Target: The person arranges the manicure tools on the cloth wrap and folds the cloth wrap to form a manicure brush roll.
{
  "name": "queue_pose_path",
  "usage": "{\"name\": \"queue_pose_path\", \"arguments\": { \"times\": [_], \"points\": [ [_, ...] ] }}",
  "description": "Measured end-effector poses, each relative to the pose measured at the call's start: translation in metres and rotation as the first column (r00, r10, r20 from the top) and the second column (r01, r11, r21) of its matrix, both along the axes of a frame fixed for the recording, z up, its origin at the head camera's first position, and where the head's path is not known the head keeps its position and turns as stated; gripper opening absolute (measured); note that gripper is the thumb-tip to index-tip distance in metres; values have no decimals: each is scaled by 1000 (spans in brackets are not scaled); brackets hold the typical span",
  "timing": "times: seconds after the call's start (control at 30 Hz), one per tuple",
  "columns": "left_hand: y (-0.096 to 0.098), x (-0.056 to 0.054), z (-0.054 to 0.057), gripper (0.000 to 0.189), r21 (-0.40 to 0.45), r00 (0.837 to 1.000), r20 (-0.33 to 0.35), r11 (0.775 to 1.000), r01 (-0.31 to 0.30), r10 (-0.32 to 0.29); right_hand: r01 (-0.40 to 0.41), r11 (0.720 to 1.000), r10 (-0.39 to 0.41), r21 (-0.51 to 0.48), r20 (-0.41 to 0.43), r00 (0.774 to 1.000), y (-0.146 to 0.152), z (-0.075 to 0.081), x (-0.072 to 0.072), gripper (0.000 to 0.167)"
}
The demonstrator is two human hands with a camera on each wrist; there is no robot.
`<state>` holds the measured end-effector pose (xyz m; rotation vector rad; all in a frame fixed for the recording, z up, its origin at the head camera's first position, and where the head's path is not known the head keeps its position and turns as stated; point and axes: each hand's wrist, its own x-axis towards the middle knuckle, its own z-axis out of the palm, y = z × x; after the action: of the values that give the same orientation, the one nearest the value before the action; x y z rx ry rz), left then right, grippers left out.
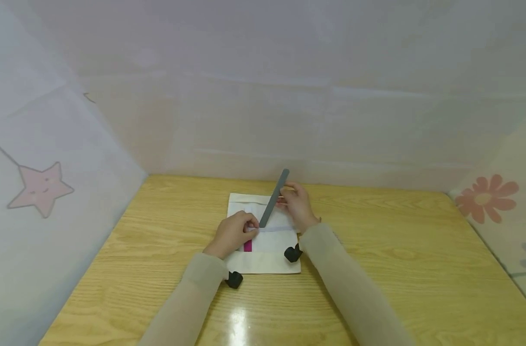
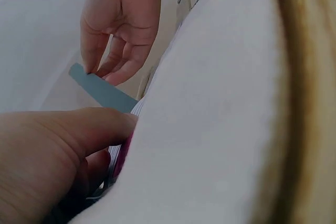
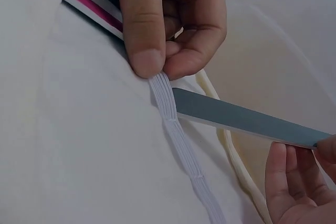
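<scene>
A white cloth roll-up case (image 1: 263, 263) lies spread on the table, with a ribbed white elastic band (image 3: 181, 150) stitched in loops across it. My left hand (image 1: 232, 233) pinches the band between thumb and forefinger. Beneath that hand, a flat strip striped white and magenta (image 3: 94, 6) sits in the case. My right hand (image 1: 298, 204) grips a long grey-green nail file (image 1: 273, 199) by its upper part. The file slants, its rounded lower end right at the elastic beside my left fingertips, as the right wrist view shows.
The wooden table (image 1: 397, 254) stretches out on both sides of the case. A pale cloth backdrop (image 1: 263, 120) rises behind its far edge and along the sides. Black wrist cameras hang beneath both wrists, close to the case.
</scene>
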<state>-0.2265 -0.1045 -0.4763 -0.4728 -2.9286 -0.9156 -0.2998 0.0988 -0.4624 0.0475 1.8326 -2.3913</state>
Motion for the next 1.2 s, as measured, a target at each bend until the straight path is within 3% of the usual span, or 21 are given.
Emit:
{"name": "queue_pose_path", "arguments": {
  "times": [0.47, 0.73, 1.2],
  "points": [
    [0, 1, -2, 9, -2, 1000, 5, 1000, -6, 6, -41, 999, 41, -4, 88, 995, -14, -6, -10, 27],
    [1, 1, -2, 10, 8, 1000, 15, 1000, -10, 10, -108, 972, 92, 210, 84, 992, -17, -8, -16, 26],
    [0, 1, 2, 6, 26, 1000, 5, 1000, -3, 3, -225, 906, 212, 358, 76, 974, -19, -6, -14, 29]
  ]
}}
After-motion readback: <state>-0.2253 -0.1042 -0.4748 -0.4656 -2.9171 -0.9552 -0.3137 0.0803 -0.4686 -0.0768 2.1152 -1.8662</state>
